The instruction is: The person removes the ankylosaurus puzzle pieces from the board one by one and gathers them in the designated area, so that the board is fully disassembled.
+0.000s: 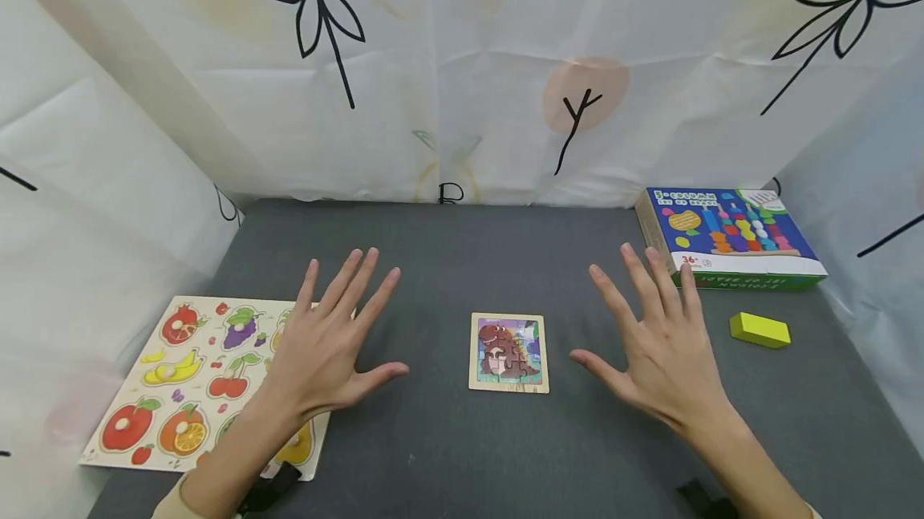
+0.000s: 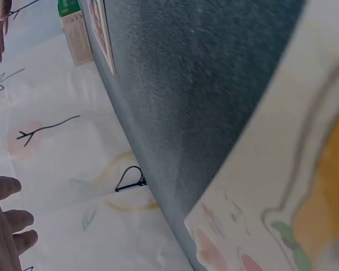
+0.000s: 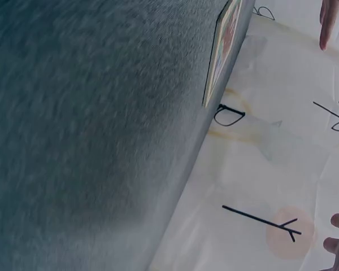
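Observation:
My left hand [image 1: 323,350], palm down with fingers spread, overlaps the right part of a white fruit puzzle board [image 1: 224,317] in the head view. Its fingers hold nothing. On the other side, my right hand [image 1: 660,342] spreads its fingers in the same way, also without an object. Between the two hands lies a small square dinosaur jigsaw puzzle [image 1: 509,353] in a pale wooden frame, with its picture facing up. A yellow block [image 1: 759,330] lies to the right of the right hand. In the left wrist view, part of the fruit board [image 2: 265,169] fills the right side.
A blue toy box [image 1: 732,234] with colourful printed shapes lies at the back right, just beyond the right fingertips. White cloth [image 1: 491,134] with plant drawings hangs around the dark grey tabletop [image 1: 447,455] at the back and sides.

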{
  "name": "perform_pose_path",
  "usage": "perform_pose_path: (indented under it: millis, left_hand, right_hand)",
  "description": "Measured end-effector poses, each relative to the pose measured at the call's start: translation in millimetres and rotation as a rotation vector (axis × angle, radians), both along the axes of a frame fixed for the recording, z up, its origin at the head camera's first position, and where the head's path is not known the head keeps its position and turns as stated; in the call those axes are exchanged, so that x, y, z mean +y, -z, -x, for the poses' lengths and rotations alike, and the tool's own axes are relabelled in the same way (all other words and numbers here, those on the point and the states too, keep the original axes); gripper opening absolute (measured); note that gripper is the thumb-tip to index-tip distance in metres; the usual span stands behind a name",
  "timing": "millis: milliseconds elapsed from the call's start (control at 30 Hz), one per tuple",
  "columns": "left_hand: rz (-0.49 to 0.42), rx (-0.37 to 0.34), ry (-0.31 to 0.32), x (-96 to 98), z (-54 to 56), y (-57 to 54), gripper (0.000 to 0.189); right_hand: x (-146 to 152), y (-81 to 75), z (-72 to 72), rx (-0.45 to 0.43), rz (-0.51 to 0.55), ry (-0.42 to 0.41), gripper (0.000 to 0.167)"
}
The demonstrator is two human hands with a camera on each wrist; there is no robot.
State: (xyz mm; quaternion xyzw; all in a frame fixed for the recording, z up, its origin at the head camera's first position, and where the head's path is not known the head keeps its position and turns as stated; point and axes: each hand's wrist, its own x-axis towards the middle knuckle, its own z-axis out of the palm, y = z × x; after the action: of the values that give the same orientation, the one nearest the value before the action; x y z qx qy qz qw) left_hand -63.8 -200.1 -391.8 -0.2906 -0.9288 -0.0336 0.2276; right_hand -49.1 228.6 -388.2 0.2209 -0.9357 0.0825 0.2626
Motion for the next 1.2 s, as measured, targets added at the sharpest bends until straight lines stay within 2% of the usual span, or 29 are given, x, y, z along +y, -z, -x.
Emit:
perform_pose_path:
  millis: [333,467,633,700,833,1000,1200]
  left_hand:
    - [-0.022,-0.038,0.030,17.3,1.2,0.6,0.100]
    - [-0.027,-0.057,0.056,25.0,0.6,3.1,0.090]
    - [-0.008,-0.090,0.087,36.6,-0.6,8.0,0.065]
    - [0.002,-0.102,0.094,42.1,-1.2,9.8,0.055]
    - [0.010,-0.137,0.108,53.6,-2.9,12.9,0.047]
    - [0.053,-0.236,0.116,67.7,-7.1,16.8,0.043]
    - [0.100,-0.433,0.124,80.7,-12.6,17.7,0.050]
  right_hand:
    - [-21,7.9,5.8,-0.069,0.053,-0.074,0.091]
    - [-27,12.5,9.6,-0.118,0.095,-0.118,0.088]
    - [-36,19.9,13.9,-0.230,0.164,-0.186,0.078]
    - [-41,22.2,15.3,-0.288,0.198,-0.209,0.079]
    - [-51,24.1,18.2,-0.412,0.267,-0.246,0.076]
    - [-61,24.5,23.7,-0.525,0.320,-0.273,0.066]
    - [-72,25.8,34.9,-0.706,0.394,-0.354,0.050]
